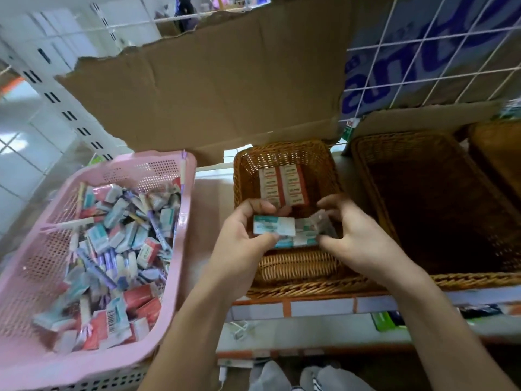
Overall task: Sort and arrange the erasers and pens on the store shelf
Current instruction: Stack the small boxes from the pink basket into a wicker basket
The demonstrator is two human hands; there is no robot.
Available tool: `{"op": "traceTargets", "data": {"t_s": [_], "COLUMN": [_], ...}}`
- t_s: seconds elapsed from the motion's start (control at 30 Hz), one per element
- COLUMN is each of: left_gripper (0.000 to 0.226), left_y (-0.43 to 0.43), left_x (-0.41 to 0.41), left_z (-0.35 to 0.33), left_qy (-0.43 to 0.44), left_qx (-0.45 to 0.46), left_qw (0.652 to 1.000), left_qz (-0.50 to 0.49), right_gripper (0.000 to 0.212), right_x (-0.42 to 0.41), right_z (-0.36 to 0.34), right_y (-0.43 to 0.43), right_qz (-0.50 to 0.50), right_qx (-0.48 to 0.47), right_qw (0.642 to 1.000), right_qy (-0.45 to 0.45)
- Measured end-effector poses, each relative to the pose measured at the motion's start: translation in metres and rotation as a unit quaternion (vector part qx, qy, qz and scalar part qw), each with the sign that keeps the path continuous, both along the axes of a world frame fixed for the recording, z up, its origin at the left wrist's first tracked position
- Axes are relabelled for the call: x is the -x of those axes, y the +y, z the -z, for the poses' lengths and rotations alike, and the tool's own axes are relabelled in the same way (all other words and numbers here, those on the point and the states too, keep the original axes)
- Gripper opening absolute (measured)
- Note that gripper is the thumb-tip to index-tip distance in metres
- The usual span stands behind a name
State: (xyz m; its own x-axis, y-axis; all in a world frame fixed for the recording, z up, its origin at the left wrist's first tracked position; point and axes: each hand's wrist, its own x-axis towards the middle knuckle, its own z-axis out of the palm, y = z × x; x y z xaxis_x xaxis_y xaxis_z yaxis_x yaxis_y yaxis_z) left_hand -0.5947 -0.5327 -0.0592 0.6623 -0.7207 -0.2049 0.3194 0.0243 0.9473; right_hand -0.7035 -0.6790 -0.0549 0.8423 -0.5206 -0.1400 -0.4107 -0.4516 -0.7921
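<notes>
Head view, nearest first: two bare forearms reach over the shelf edge (310,306) into the small wicker basket (296,286). The left hand (239,238) pinches a teal-and-white eraser (272,225) between thumb and curled fingers, holding it flat. The right hand (363,238) is curled round a blurred eraser (317,224) touching the first one's end (its print is too smeared to read). Under both hands a few more teal erasers (296,241) lie at the basket's front. Further back, red erasers (283,184) stand in two tidy rows.

To the left sits the pink basket (28,263), heaped with mixed erasers and purple pens (156,230). To the right is a large wicker basket (479,277). Behind them all rise torn cardboard (211,88) and a wire grid (423,52).

The step in hand looks like starting a teal row in front of the red ones. Next, I judge, the held pair must be squared up and set down level, then more teal pieces picked from the pink heap. The pens have yet to be sorted.
</notes>
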Motion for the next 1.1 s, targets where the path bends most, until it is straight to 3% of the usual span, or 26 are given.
{"op": "traceTargets", "data": {"t_s": [0.1,0.2,0.27,0.4,0.5,0.6,0.67,0.77,0.93,1.1], "left_gripper": [0.037,0.032,0.038,0.034,0.026,0.039,0.043,0.043,0.045,0.04], "left_y": [0.003,0.006,0.006,0.007,0.007,0.005,0.004,0.0,-0.002,-0.005], "left_x": [0.0,-0.002,-0.003,-0.002,-0.003,-0.002,-0.003,-0.003,-0.004,-0.003], "left_z": [0.001,0.003,0.004,0.003,0.003,0.001,0.004,0.011,0.01,0.013], "left_qy": [-0.067,-0.227,-0.276,-0.204,-0.191,-0.198,-0.298,-0.452,-0.474,-0.526], "left_qx": [-0.048,-0.134,-0.146,-0.108,-0.126,-0.143,-0.188,-0.277,-0.283,-0.303], "left_qw": [0.996,0.964,0.95,0.973,0.973,0.966,0.93,0.838,0.817,0.77], "left_qz": [0.02,0.024,0.007,-0.017,0.028,0.081,0.104,0.132,0.168,0.197], "right_gripper": [0.037,0.042,0.047,0.039,0.037,0.039,0.041,0.04,0.037,0.037], "right_x": [0.002,-0.001,-0.001,-0.001,-0.002,-0.004,-0.005,-0.005,-0.006,-0.007], "right_z": [-0.003,-0.003,-0.004,-0.005,-0.005,-0.002,0.001,0.005,0.009,0.011], "right_y": [0.0,0.001,0.002,0.0,0.001,0.002,0.003,0.004,0.005,0.01], "right_qz": [-0.035,-0.051,-0.049,-0.059,-0.068,-0.078,-0.083,-0.097,-0.108,-0.133], "right_qx": [0.073,0.142,0.152,0.164,0.178,0.21,0.23,0.236,0.243,0.243], "right_qw": [0.997,0.988,0.986,0.984,0.98,0.972,0.966,0.962,0.955,0.948], "right_qy": [0.018,0.037,0.041,0.041,0.061,0.072,0.081,0.098,0.13,0.155]}}
